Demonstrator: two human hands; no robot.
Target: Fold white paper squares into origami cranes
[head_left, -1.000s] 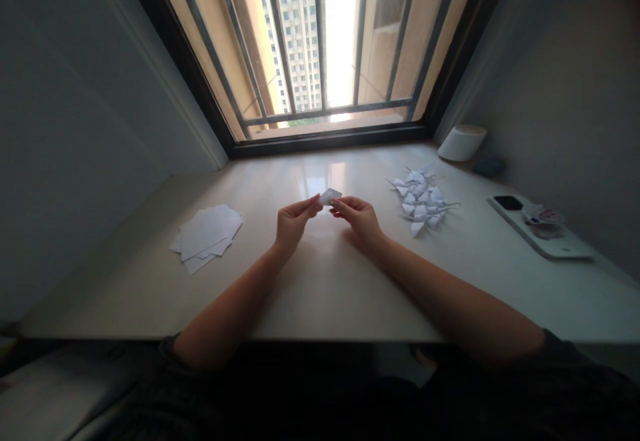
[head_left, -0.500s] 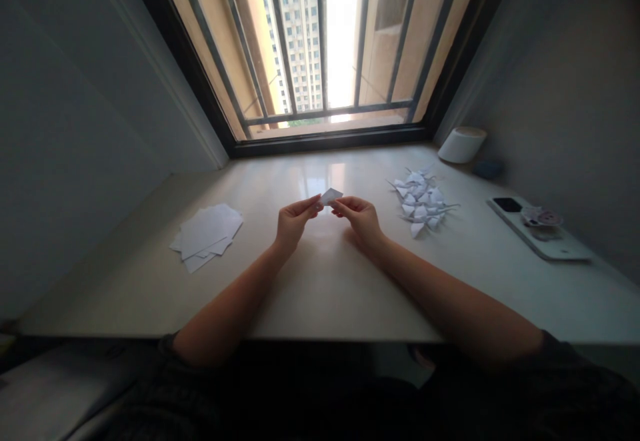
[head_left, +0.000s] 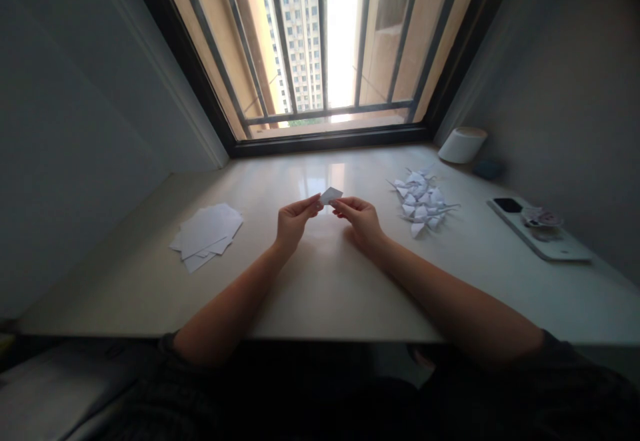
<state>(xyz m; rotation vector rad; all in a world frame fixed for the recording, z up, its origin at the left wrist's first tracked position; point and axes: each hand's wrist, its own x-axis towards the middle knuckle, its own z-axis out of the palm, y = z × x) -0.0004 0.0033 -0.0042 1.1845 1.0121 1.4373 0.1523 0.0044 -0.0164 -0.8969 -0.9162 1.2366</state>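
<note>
A small piece of folded white paper (head_left: 331,195) is held up over the middle of the table, between both hands. My left hand (head_left: 297,220) pinches its left corner with thumb and fingers. On the other side, my right hand (head_left: 360,218) grips the lower right edge, fingers closed. The fingertips hide parts of the paper's edges. To the left lies a loose stack of white paper sheets (head_left: 207,229). A heap of small folded paper pieces (head_left: 421,198), with thin pointed ends, lies to the right.
A phone (head_left: 537,228) with a round grip on its back lies at the right. Behind it stand a white cylindrical object (head_left: 463,144) and a dark small item (head_left: 487,169). The barred window (head_left: 325,141) rises at the table's back edge.
</note>
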